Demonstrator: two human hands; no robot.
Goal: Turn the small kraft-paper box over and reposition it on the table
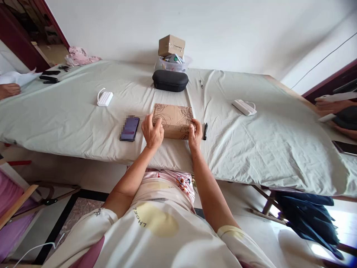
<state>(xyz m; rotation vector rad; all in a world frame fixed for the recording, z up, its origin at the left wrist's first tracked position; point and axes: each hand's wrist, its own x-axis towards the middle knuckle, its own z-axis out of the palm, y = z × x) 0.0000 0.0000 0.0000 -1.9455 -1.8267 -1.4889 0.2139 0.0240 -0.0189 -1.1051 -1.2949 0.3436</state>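
Our left hand [153, 131] and right hand [195, 133], apart, grip opposite ends of the cardboard box [175, 121], on our side of the black hard case [170, 80]. We judge it light, stiff but dentable, best held by its end walls.

Brn box [176, 120] w/ dk scribbled swirls, lt grey-grn cloth [281, 134], blk case [170, 80]

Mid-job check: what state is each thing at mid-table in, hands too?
Patterned box, closed
Left hand, curled at its left end
Right hand, gripping its right end
Phone, screen lit
Case, closed
Plain box, closed
Tub, holding items
Marker, cap unclear
Pen, too small to tell
Cloth, wrinkled
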